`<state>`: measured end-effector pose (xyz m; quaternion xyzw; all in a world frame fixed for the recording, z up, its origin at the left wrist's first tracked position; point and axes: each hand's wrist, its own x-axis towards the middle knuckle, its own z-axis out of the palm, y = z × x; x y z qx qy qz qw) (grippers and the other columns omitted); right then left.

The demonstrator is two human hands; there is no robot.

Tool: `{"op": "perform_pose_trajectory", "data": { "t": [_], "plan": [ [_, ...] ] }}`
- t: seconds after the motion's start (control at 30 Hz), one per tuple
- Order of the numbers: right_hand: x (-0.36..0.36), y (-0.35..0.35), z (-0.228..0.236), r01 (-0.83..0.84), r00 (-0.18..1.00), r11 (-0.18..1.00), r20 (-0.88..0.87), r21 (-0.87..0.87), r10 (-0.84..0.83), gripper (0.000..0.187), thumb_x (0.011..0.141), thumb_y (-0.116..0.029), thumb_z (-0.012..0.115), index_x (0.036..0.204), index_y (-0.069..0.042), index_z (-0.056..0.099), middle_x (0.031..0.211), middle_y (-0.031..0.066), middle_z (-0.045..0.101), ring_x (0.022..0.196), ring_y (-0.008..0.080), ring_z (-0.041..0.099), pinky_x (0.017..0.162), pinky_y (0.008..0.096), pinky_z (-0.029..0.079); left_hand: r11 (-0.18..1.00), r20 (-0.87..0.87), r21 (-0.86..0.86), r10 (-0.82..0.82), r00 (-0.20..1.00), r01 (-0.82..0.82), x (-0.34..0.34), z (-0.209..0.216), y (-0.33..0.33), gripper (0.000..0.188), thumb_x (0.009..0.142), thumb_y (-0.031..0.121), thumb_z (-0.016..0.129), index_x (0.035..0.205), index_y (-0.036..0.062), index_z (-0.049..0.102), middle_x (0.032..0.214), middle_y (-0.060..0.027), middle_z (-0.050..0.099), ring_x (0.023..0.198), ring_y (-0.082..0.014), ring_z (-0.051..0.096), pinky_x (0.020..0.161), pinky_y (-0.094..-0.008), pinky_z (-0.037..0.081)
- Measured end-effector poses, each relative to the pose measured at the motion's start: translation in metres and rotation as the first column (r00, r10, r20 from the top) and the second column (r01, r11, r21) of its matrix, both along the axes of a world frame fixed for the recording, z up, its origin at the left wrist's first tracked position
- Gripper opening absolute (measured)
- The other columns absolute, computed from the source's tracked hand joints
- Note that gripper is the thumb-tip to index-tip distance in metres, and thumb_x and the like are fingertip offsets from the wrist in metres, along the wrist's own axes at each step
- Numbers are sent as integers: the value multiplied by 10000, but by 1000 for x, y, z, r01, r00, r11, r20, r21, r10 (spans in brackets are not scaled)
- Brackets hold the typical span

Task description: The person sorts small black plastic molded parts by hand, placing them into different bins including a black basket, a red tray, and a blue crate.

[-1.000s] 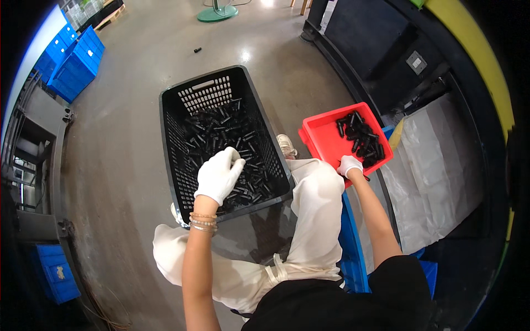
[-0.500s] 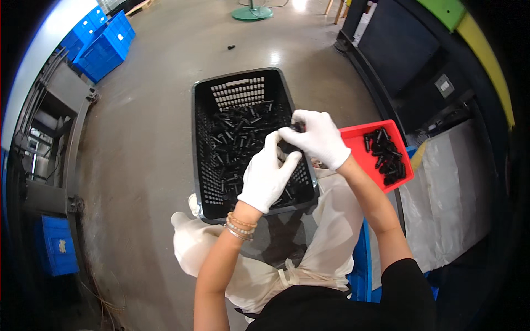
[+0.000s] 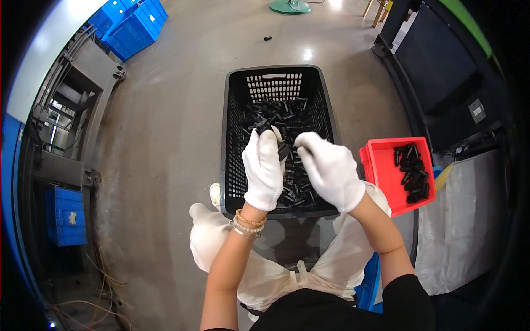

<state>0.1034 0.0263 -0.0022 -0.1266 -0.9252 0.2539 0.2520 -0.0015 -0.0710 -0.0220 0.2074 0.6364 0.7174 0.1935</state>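
My left hand [image 3: 263,170], in a white glove, is closed around small black tubular parts [image 3: 263,126]. One end sticks out above the fingers, and another black piece [image 3: 284,151] shows by the palm. Just to its right is my right hand [image 3: 333,172], also gloved, with its fingers curled together and slightly blurred; whatever they may hold is hidden. Both hands are over a black slatted crate [image 3: 226,149] with a heap of similar black parts [image 3: 287,113] inside.
A red tray [image 3: 381,182] with several black parts [image 3: 413,174] stands at the right, beside grey-white sheeting [image 3: 458,215]. One black part [image 3: 268,38] lies on the floor beyond the crate. Blue bins [image 3: 135,30] stand far left, another blue bin [image 3: 67,215] nearer. Dark machinery [image 3: 441,71] borders the right.
My hands were together over the crate's right side; now they are apart, the right one drawn back and lower. The left hand has turned more upright. The whole view has shifted.
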Motion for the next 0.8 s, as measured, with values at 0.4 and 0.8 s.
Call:
{"op": "perform_pose_trajectory", "data": {
  "t": [0.4,0.8],
  "plan": [
    [0,-2,-18,71,996,980,45,187,-81,129,820,-146,559,918,-92,494,622,78,558,512,269,606,445,369,494,993,-399,-47,80,913,-108,10,-10,15,398,960,378,383,877,19,534,635,15,447,538,-73,399,481,-247,333],
    [-15,27,-42,72,923,997,381,-41,-51,233,848,-236,510,927,-21,466,746,210,633,730,386,639,623,468,508,969,-709,-1,-175,683,248,41,-6,15,539,908,547,413,813,29,523,595,-72,490,493,-218,515,502,-290,409]
  ]
}}
